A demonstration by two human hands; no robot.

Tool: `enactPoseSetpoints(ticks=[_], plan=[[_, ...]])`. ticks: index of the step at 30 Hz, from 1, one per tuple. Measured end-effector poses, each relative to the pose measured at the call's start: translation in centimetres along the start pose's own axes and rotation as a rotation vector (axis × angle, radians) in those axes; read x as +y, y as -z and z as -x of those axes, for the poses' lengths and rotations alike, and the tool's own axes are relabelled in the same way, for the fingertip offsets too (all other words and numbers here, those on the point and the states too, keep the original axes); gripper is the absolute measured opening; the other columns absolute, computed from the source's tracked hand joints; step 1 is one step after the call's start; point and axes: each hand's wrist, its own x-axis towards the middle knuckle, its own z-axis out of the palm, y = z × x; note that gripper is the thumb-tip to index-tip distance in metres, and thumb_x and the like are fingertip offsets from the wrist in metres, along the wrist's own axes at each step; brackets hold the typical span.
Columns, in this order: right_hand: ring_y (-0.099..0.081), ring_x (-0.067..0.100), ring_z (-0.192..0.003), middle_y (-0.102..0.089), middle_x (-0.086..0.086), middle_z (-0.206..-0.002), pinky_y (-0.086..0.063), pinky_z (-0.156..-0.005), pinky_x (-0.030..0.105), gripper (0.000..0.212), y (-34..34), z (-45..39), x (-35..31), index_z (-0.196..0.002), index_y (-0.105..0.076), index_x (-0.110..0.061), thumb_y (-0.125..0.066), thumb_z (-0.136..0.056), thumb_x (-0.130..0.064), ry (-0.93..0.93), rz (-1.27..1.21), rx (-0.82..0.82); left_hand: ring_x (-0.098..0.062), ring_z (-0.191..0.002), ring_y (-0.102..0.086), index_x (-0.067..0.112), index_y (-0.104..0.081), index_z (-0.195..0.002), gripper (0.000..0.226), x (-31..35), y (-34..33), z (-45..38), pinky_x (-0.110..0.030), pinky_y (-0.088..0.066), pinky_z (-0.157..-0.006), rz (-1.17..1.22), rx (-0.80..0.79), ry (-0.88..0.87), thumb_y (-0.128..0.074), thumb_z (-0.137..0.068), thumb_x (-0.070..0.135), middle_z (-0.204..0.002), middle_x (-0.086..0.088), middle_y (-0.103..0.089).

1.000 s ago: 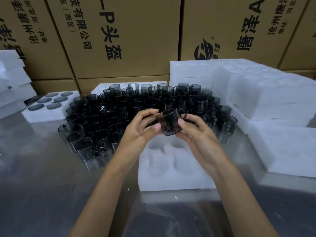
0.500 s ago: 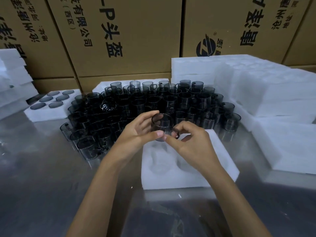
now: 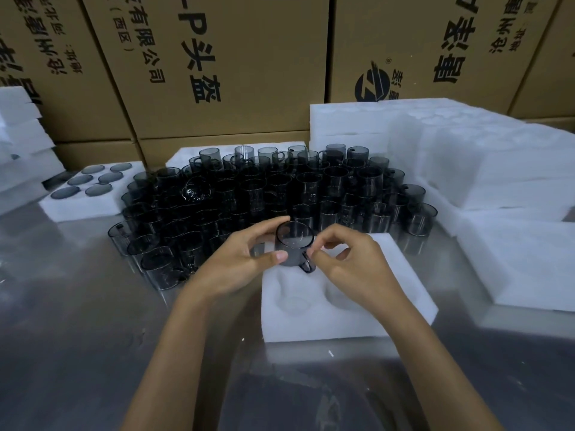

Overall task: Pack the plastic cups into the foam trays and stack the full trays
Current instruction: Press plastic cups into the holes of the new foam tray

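A wall of brown cardboard cartons (image 3: 236,66) printed with black characters closes off the far side of a shiny, reflective metal table (image 3: 71,321). Across the middle of the table a dense crowd of smoky grey transparent plastic cups (image 3: 280,188) is massed, all standing upright. At the far left edge a white foam tray already filled with six cups (image 3: 93,189) is seen, and stacks of white foam trays (image 3: 485,157) are piled along the right edge.

Just in front of the crowd, toward the near edge, an open white foam tray with round pockets (image 3: 336,309) is laid flat. One smoky grey handled cup (image 3: 294,244) is held upright above the far part of this tray, between both hands. The cup's body is pinched by the left hand (image 3: 239,259), thumb on the near side and fingers curved round the far side. Its small loop handle, turned toward the near right, is nipped between thumb and forefinger of the right hand (image 3: 354,262), whose other fingers are loosely curled. Both forearms are stretched in from the near edge, converging on the cup.
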Motion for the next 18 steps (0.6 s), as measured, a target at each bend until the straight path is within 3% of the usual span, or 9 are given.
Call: enactPoseSetpoints(ticks=[3, 6, 9, 12, 15, 18], plan=[[-0.055, -0.004, -0.098, -0.065, -0.022, -0.100, -0.040, -0.081, 0.016, 0.028, 0.0, -0.1, 0.2, -0.107, -0.059, -0.035, -0.074, -0.086, -0.025, -0.006, -0.005, 0.003, 0.013, -0.120, -0.051, 0.029, -0.050, -0.140, 0.055, -0.2, -0.1, 0.0, -0.007, -0.042, -0.094, -0.033, -0.012, 0.010, -0.067, -0.091, 0.011, -0.132, 0.018, -0.058], [-0.050, -0.004, -0.112, -0.060, -0.027, -0.110, -0.039, -0.092, 0.019, 0.037, -0.1, -0.1, 0.2, -0.125, -0.059, -0.039, -0.069, -0.090, -0.028, 0.008, 0.086, -0.060, 0.012, -0.122, -0.049, 0.035, -0.052, -0.139, 0.051, 0.0, 0.0, -0.1, -0.014, -0.040, -0.100, -0.113, 0.009, 0.030, -0.068, -0.092, 0.026, -0.133, 0.025, -0.054], [-0.038, -0.007, -0.112, -0.050, -0.032, -0.111, -0.030, -0.102, 0.022, 0.038, -0.1, 0.0, 0.4, -0.129, -0.060, -0.039, -0.066, -0.092, -0.032, 0.030, 0.172, -0.027, 0.013, -0.125, -0.041, 0.035, -0.055, -0.138, 0.042, -0.2, -0.2, -0.3, -0.016, -0.033, -0.105, -0.187, 0.059, 0.020, -0.060, -0.096, 0.035, -0.136, 0.027, -0.048], [-0.026, -0.011, -0.107, -0.036, -0.039, -0.102, -0.015, -0.095, 0.018, 0.039, -0.3, 0.1, 0.5, -0.132, -0.058, -0.037, -0.062, -0.094, -0.035, 0.079, 0.302, -0.014, 0.004, -0.133, -0.027, 0.035, -0.052, -0.140, 0.042, -0.9, -0.4, -0.5, -0.024, -0.024, -0.112, -0.281, 0.081, 0.036, -0.055, -0.097, 0.039, -0.138, 0.029, -0.043], [-0.030, 0.000, -0.130, -0.051, -0.026, -0.125, -0.012, -0.098, 0.020, 0.040, -0.6, 0.0, 0.4, -0.135, -0.055, -0.038, -0.057, -0.095, -0.040, 0.094, 0.418, -0.043, 0.005, -0.124, -0.023, 0.037, -0.050, -0.141, 0.043, -1.7, -0.3, -0.7, -0.023, -0.021, -0.107, -0.342, 0.067, 0.077, -0.053, -0.098, 0.042, -0.131, 0.034, -0.040], [-0.029, 0.003, -0.135, -0.052, -0.020, -0.136, -0.012, -0.108, 0.029, 0.039, -0.7, -0.1, 0.5, -0.134, -0.053, -0.040, -0.055, -0.095, -0.042, 0.081, 0.474, -0.056, 0.006, -0.114, -0.024, 0.037, -0.048, -0.142, 0.045, -2.3, -0.4, -0.9, -0.023, -0.020, -0.103, -0.369, 0.044, 0.106, -0.052, -0.098, 0.044, -0.119, 0.042, -0.037]])
